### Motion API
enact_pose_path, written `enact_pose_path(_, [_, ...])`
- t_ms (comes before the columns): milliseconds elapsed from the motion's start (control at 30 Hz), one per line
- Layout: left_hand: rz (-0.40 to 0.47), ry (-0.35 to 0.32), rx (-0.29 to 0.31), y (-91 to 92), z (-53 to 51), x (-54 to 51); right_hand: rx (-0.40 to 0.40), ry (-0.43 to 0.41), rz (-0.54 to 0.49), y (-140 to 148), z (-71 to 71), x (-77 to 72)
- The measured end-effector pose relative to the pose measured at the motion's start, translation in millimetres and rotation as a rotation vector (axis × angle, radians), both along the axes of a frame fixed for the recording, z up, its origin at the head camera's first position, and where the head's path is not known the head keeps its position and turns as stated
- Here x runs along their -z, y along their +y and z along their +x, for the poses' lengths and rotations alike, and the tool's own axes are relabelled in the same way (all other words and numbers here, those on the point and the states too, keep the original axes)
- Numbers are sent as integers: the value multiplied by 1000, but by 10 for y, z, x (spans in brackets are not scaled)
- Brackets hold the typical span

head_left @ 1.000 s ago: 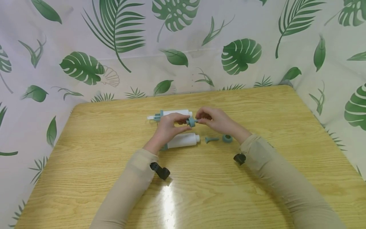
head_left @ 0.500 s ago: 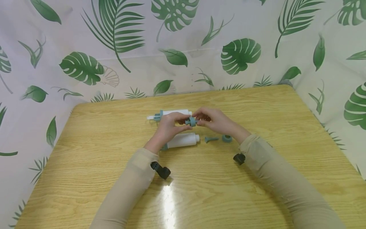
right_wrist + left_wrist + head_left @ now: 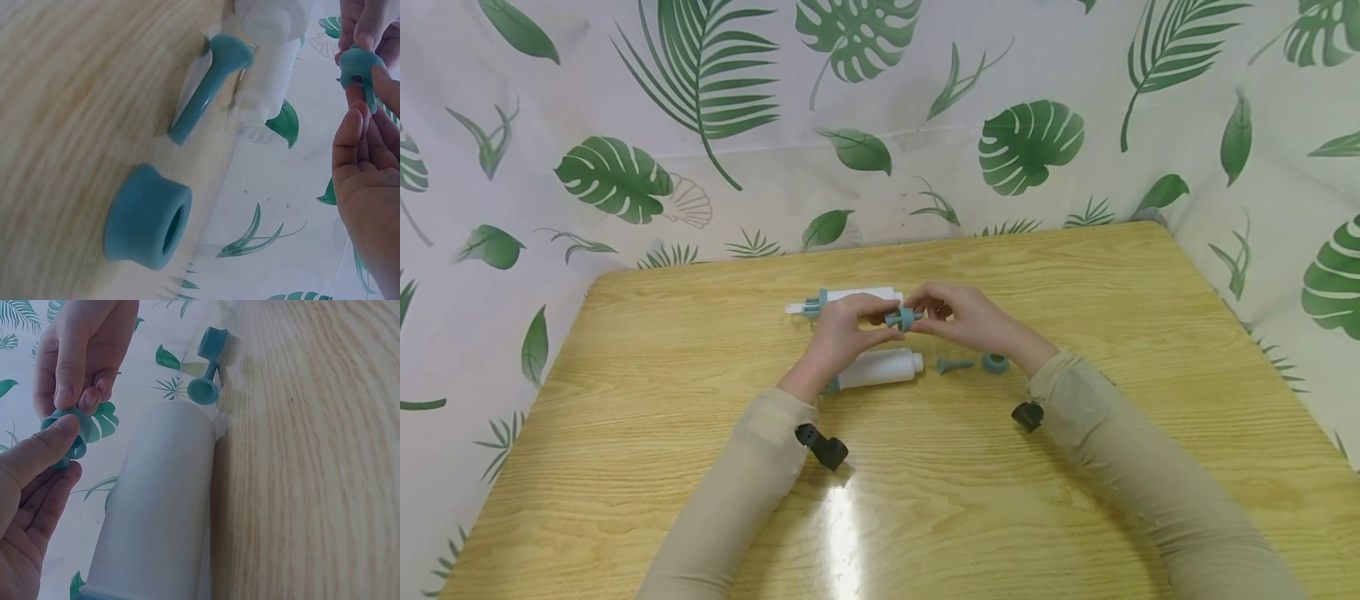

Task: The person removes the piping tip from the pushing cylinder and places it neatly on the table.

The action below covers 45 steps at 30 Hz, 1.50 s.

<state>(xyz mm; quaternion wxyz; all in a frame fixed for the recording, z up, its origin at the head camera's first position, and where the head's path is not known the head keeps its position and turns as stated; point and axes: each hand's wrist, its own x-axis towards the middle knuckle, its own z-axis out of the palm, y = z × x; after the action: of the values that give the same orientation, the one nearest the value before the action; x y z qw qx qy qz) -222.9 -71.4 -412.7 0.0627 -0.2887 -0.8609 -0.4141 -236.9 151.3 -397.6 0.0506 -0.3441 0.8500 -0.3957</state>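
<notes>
Above the table, both hands meet at a small teal ring-shaped cap (image 3: 906, 318) with a thin stem through it. My left hand (image 3: 842, 333) pinches the cap between thumb and fingers. From the other side, my right hand (image 3: 966, 317) pinches its stem end; in the right wrist view the thumb and index finger lie at the opening of the cap (image 3: 362, 64). A white cylinder (image 3: 882, 368) with a teal end lies below the left hand, which partly hides it. Behind the hands is a second white cylinder (image 3: 861, 294) with a teal end and a pale rod.
On the table (image 3: 925, 483), a loose teal stem with a flared end (image 3: 955, 365) lies to the right of the nearer cylinder. Beside it sits another teal ring cap (image 3: 996, 363). A leaf-patterned white cloth (image 3: 940, 150) stands behind the table.
The right fingers shift slightly about the stem and cap, and the thumb sits a little lower. The left hand stays nearly still, and the things on the table have not moved.
</notes>
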Motion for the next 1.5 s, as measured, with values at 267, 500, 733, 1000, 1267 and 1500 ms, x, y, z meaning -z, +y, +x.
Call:
enact_pose_path(267, [3, -29, -34, -17, -2, -9, 27, 10, 4, 26, 17, -32])
enact_pose_path(500, [-2, -38, -55, -16, -11, -8, 59, 13, 0, 73, 14, -54])
enact_pose_path(733, [-3, -40, -89, 18, -21, -23, 84, 35, 24, 161, -4, -52])
enact_pose_path(1000, [-22, -8, -108, 89, -71, -42, 119, -18, 70, 276, -56, -34])
enact_pose_path(1267, [0, -45, -94, 199, -116, -41, 145, -117, 69, 343, -92, 0])
enact_pose_path(1500, [-23, -114, -88, 352, -193, -47, 151, -81, 100, 422, -192, 86])
